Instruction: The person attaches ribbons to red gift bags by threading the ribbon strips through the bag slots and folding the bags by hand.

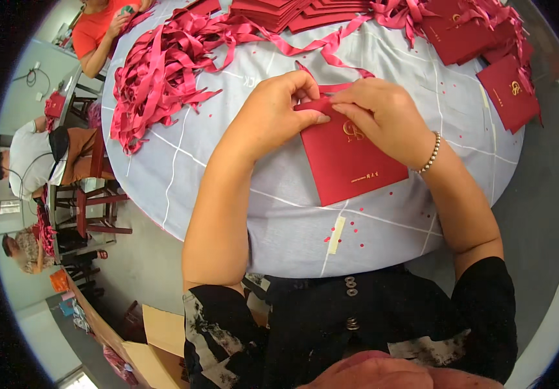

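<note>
A flat red paper gift bag [350, 165] with gold print lies tilted on the cloth in front of me. My left hand [271, 110] is closed on its upper left corner, thumb on the front. At the bag's top edge my right hand [386, 117] pinches with thumb and forefinger; whether ribbon is also between those fingertips is hidden. A pink-red ribbon [332, 88] runs behind the top edge, between both hands. Beyond it, another loose ribbon [334, 57] trails toward the far side.
A heap of ribbons [156, 78] covers the round table's far left. Stacked red bags [273, 14] stand at the back; finished-looking bags with ribbons [507, 94] lie at the right. Small red dots and tape [336, 235] sit near me. A person in orange [94, 32] works at the far left.
</note>
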`<state>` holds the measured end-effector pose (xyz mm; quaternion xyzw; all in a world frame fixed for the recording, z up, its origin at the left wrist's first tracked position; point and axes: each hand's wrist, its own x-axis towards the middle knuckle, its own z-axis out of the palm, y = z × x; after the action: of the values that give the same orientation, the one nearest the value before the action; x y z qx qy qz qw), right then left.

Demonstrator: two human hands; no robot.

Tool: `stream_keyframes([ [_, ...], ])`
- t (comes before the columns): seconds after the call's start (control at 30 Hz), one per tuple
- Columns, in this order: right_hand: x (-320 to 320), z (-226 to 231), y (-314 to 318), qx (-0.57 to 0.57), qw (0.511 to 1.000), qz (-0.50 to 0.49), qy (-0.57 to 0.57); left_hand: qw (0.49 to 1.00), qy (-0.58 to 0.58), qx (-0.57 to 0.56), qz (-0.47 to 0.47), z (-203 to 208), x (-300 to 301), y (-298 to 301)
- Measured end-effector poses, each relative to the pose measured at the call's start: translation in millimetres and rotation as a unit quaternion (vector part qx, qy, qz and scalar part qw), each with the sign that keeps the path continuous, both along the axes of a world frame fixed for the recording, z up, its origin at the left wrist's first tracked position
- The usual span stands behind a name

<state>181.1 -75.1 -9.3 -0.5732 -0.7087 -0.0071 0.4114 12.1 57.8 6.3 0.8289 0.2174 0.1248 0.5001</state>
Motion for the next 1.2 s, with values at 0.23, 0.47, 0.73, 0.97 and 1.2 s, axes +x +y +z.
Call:
stream_keyframes([
  [0.23,-10.1,16.1,-1.9,-0.254,0.949,-0.048,0.181,0.999,0.026,0.000,-0.026,7.6,-6.1,3.5],
  [0.47,-12.0,0.7,-1.8,-0.158,0.981,-0.015,0.115,0.999,0.009,0.035,-0.019,2.5,-1.5,2.1],
  [0.73,-12.9,7.9,-2.9,-0.234,0.947,-0.041,0.215,0.999,0.013,0.029,0.001,-0.4,-1.7,2.0],
  [0.97,-14.3,2.1,-1.5,-0.207,0.952,-0.040,0.221,0.997,0.013,0.081,0.002,2.3,0.5,-3.1],
  [1.2,-14.4,-5.0,1.5,-0.144,0.978,-0.057,0.138,0.997,-0.004,0.071,0.005,-0.9,2.0,-4.9],
])
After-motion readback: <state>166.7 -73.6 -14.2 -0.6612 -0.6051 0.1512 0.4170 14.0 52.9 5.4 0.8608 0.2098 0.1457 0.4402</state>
